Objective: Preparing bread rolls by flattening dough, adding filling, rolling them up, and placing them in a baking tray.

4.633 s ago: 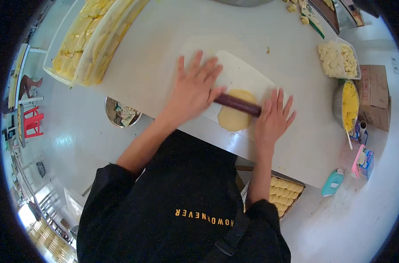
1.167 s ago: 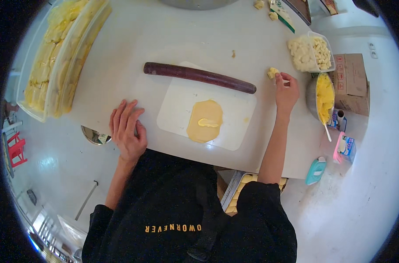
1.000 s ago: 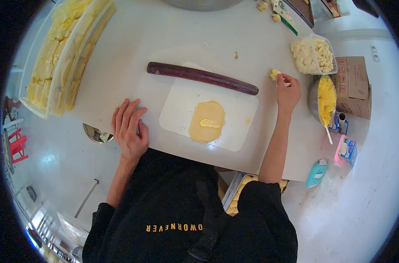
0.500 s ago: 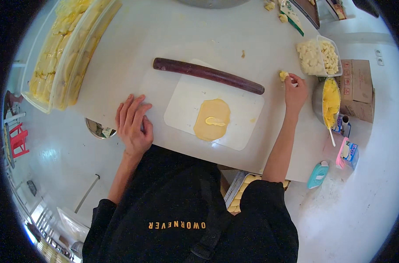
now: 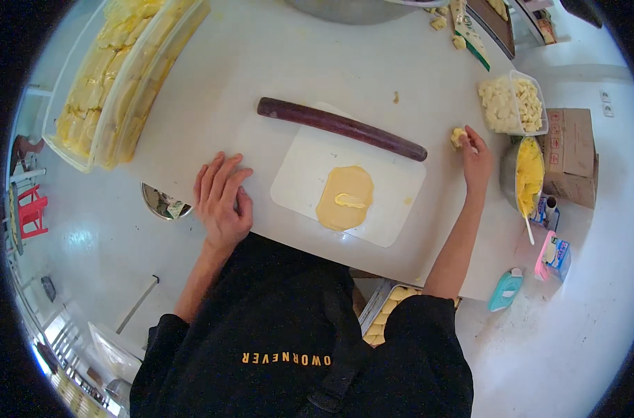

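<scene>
My right hand is closed, thumb and fingers pinching a small yellow lump just above or on the table; whether the lump touches the surface I cannot tell. My left hand lies with fingers spread at the table's near edge, holding nothing. Between the hands, a flattened oval of dough rests on a white cutting board, with a smear of yellow filling on its middle. A dark wooden rolling pin lies slantwise across the board's far side.
Long plastic tubs of yellow dough pieces stand at the left. To the right are a container of pale chunks, a metal bowl of yellow filling and cardboard boxes. A large metal bowl sits at the far edge.
The whole view has shifted slightly, so the table's things appear a little lower and further right. Both hands keep their places on the table, the lump still in my right fingers.
</scene>
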Motion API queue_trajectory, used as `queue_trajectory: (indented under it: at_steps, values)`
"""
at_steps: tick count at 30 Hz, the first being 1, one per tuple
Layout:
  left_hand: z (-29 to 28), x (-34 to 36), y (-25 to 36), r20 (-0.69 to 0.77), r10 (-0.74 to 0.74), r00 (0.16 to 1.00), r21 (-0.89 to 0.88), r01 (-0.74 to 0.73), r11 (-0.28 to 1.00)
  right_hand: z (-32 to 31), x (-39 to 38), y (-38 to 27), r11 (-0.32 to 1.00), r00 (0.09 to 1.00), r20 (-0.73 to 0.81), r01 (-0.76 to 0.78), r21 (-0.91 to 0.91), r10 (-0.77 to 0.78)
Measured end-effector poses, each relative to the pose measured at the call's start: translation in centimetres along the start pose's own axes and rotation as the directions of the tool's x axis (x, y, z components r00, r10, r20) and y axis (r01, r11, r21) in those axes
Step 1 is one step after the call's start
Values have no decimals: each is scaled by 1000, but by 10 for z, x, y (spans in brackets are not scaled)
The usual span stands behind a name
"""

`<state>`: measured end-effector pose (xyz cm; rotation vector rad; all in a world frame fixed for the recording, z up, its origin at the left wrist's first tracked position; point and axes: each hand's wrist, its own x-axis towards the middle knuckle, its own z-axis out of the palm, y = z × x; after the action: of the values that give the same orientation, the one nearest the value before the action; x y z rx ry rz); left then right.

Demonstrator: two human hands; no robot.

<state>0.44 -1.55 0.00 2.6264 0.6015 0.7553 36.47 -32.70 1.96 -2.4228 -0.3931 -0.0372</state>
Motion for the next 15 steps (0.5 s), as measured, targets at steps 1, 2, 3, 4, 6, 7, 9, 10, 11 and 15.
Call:
queue_trajectory:
  at_steps: [1, 2, 3, 4, 6, 7, 9, 10, 11, 15]
  values:
    - [0, 0, 0, 6, -6, 1000, 0, 6, 1000, -1, 0, 2, 999, 999, 16, -36, 11, 35]
    - [-1, -1, -1, -4, -10, 1000, 10, 10, 1000, -1, -1, 4, 1000, 999, 42, 6, 8, -7]
    - [-1, -1, -1, -4, -10, 1000, 3, 10, 1000, -1, -2, 5, 1000, 999, 35, 18, -17, -17]
    - [-1, -1, -1, -4, -7, 1000, -5, 7, 1000, -1, -3, 6, 999, 999, 26, 28, -42, -27]
    - [-1, -1, -1, -9, 0, 1000, -6, 0, 1000, -1, -7, 7, 997, 999, 14, 40, -59, -40]
    - [-1, -1, -1, -4, -2, 1000, -7, 2, 1000, -1, -9, 7, 999, 1000, 12, 22, -40, -22]
    - [-2, 0, -1, 7, -9, 1000, -9, 9, 1000, -1, -11, 5, 998, 999, 15, -39, 50, 38]
    - [-2, 0, -1, -5, 3, 1000, -2, -3, 1000, -1, -12, 4, 1000, 1000, 0, -9, 9, 9]
    - [-2, 0, -1, 0, -3, 1000, -8, 3, 1000, -1, -13, 3, 999, 1000, -1, -29, -42, 29]
    - [-4, 0, 0, -7, -12, 1000, -6, 12, 1000, 5, -15, 0, 985, 997, -41, 52, -164, -59]
